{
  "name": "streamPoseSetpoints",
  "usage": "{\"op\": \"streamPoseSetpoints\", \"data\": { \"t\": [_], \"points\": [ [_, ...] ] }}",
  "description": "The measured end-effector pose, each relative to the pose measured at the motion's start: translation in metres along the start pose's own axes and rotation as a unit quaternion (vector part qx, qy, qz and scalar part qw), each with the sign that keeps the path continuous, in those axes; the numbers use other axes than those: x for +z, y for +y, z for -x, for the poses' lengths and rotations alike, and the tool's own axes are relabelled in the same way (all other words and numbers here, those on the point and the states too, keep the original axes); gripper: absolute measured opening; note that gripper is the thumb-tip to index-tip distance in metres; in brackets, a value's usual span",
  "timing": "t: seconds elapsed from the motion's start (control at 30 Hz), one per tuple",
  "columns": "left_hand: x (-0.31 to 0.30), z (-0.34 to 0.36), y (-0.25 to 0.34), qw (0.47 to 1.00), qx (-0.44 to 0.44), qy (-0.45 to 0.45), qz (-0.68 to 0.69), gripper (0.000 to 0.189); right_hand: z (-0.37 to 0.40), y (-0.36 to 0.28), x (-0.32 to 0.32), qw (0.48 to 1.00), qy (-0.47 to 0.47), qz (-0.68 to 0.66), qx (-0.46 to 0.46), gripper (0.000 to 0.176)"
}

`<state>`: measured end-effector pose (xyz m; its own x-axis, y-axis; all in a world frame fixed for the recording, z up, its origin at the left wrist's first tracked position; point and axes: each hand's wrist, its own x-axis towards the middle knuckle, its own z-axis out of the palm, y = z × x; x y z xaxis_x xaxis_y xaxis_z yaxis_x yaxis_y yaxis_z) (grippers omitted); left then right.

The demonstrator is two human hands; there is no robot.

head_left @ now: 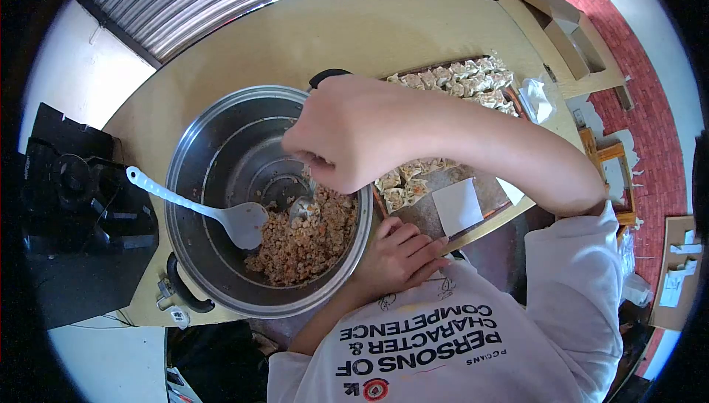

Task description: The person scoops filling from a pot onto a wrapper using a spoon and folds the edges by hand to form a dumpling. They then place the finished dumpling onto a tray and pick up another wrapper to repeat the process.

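A large steel pot (214,145) stands on the round wooden table (369,26), holding minced filling (306,244) in its near right part. My right hand (347,137) reaches over the pot from the right and is shut on a metal spoon (301,207), whose bowl dips into the filling. A white plastic ladle (240,222) leans in the pot with its handle over the left rim. My left hand (399,255) lies flat beside the pot's right rim, fingers extended, holding nothing. A white square wrapper (458,207) lies just right of it.
A dark tray (425,218) right of the pot carries several folded dumplings (458,78). A clear plastic bag (539,97) sits at the table's right edge. A black appliance (74,218) stands left of the table. Cardboard boxes (561,19) lie at the far right.
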<state>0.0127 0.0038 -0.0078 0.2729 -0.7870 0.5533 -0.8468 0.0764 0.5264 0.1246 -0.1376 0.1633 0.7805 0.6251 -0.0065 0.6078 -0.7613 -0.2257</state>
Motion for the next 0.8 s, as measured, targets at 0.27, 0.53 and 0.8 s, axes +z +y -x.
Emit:
{"op": "streamPoseSetpoints", "data": {
  "t": [0.27, 0.53, 0.8],
  "points": [
    [0.000, -0.001, -0.001, 1.000, 0.008, 0.019, 0.007, 0.034, 0.068, 0.019, -0.017, 0.976, 0.117, -0.163, 0.080, 0.007],
    [-0.003, -0.002, -0.001, 0.998, -0.015, 0.044, 0.049, 0.024, 0.230, -0.007, -0.001, 0.932, 0.212, -0.135, 0.260, 0.005],
    [-0.012, -0.029, 0.017, 0.996, -0.070, 0.041, -0.029, 0.031, 0.280, -0.024, 0.063, 0.899, 0.183, -0.035, 0.396, 0.006]
  ]
}}
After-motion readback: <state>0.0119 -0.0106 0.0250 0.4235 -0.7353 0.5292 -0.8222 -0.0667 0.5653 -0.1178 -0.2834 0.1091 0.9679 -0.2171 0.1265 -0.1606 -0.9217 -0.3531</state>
